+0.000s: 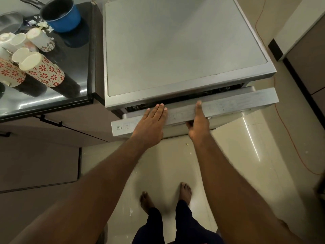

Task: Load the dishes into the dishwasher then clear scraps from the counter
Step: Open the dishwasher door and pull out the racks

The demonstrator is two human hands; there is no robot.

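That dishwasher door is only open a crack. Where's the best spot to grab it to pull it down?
Probably the dishwasher door along its top edge near the middle, coming from the front. It tilts out and its top bar overhangs, so fingers can curl beneath with the thumb on top, as the right hand does. The left hand only rests flat.

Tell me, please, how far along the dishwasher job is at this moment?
Nothing looks done yet. In hand: the dishwasher door is ajar, with the left hand flat on it and the right hand gripping its edge. Left to do: the cups, the blue pot and the scraps are all on the counter.
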